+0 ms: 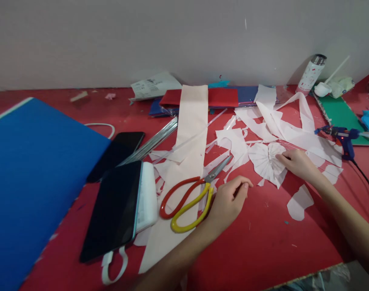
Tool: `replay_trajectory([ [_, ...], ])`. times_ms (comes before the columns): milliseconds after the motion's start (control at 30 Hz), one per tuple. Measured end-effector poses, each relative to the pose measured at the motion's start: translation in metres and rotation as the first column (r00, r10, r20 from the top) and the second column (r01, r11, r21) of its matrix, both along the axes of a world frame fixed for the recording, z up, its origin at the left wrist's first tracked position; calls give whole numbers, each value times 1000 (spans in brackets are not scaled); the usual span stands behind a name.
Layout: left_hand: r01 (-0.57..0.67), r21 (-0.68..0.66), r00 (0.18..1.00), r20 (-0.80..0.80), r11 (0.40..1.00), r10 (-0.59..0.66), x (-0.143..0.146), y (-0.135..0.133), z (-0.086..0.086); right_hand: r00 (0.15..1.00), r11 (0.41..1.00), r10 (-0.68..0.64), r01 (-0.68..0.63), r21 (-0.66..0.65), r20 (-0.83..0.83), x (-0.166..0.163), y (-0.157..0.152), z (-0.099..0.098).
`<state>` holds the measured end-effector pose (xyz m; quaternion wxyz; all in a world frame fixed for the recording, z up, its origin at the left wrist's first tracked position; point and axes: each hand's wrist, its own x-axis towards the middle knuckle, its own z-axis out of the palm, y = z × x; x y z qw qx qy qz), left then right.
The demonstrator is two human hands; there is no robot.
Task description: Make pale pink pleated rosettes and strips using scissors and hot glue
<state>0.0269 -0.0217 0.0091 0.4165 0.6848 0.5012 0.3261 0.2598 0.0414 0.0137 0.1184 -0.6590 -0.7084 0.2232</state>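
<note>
My right hand [296,162] pinches the right edge of a white pleated paper fan piece [264,161], which is gathered at its middle and spreads out in folds. My left hand [231,198] rests over the red table, fingers curled in and thumb against them, with nothing visible in it. Just left of that hand lie scissors [207,180] with one red and one yellow handle, their blades pointing up and right. They lie across a long cream paper strip [192,121]. White paper scraps [235,139] are scattered behind both hands.
A blue glue gun [346,141] with a cord lies at right near a green board [338,115]. A patterned flask [312,74] stands at the back. To the left are a tablet [114,210], a black phone [119,151] and a large blue board [41,182].
</note>
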Motion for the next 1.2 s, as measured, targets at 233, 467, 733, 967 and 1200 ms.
replay_trajectory([
  [233, 1, -4, 1000, -13, 1000, -1, 0, 0, -1, 999, 1000, -14, 13, 9, 39, -1, -1, 0],
  [467, -3, -7, 1000, -29, 1000, 2, 0, 0, 0, 998, 997, -52, 51, 56, 24, 1, 1, 0],
  [733, -4, -24, 1000, -24, 1000, 3, 1, 0, 2, 985, 989, -142, 137, -58, -94, 4, 2, 8],
  [967, 0, -63, 999, -37, 998, -2, 1, 1, 3, 982, 989, -133, 124, -78, -136, 7, 2, 5],
  [1200, -8, -112, 999, -42, 994, 3, 2, 1, 5, 987, 992, -114, 107, -62, -116, 10, 2, 3],
])
